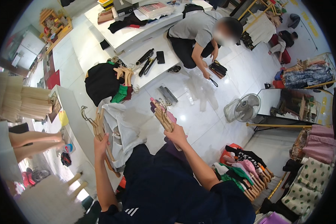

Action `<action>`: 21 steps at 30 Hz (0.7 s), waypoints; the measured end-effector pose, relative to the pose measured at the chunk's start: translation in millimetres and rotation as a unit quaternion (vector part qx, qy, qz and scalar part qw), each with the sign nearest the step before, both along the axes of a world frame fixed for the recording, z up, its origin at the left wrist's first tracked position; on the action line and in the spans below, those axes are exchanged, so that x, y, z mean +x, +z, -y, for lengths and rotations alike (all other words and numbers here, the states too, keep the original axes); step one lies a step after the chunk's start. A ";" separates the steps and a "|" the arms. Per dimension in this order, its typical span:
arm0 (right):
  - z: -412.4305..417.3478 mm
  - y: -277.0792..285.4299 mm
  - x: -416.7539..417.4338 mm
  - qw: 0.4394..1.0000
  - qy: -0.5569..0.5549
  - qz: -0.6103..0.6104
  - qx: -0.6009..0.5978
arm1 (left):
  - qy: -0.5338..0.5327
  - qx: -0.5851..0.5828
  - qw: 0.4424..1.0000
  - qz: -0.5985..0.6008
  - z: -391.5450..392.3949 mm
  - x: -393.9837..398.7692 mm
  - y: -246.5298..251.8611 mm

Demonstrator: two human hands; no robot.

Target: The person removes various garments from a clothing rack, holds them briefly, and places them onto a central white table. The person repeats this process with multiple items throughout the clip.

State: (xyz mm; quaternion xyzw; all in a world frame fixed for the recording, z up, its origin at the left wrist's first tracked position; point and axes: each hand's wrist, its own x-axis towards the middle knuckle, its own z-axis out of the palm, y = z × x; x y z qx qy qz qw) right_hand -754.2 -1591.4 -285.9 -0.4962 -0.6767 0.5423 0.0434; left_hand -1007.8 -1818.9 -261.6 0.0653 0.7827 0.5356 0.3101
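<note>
My left hand (101,142) is closed around several wooden clothes hangers (99,123) with their metal hooks bunched at the upper left. White garments (126,120) hang from them beside my leg. In my right hand (176,137) is another bundle of wooden hangers (163,117), hooks pointing away from me. Pink and purple cloth (170,116) shows around this bundle, mostly hidden by the hangers and my arm. Just beyond the right bundle, grey folded strips (168,94) lie on the white tiled floor (184,119). Both hands are apart, one on each side of my body.
A crouching person (196,30) handles dark straps (218,68) by a white platform (154,71). Black clothes on hangers (102,81) lie on its near end. A standing fan (247,107) is at right, with piled hanger garments (243,173) nearer me. Clear plastic (203,92) covers some floor.
</note>
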 end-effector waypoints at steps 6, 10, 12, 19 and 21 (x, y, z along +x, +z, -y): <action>33.2 -1.6 -108.9 0.997 0.027 -0.056 -0.034 | 0.023 0.008 1.000 0.004 37.2 -80.9 -15.0; 66.9 -40.2 -173.7 0.995 0.048 -0.060 0.068 | 0.009 -0.033 0.999 0.001 73.7 -131.0 -28.5; 77.3 -33.8 -210.3 0.993 0.103 -0.030 0.054 | 0.033 -0.021 0.999 -0.009 78.7 -154.9 -29.4; 102.9 -43.5 -325.9 0.964 0.161 -0.166 -0.135 | 0.125 -0.080 0.988 -0.031 90.2 -230.7 -14.6; 103.4 -54.1 -359.2 0.944 0.169 -0.182 -0.218 | 0.143 -0.093 0.984 -0.042 90.3 -251.3 -10.3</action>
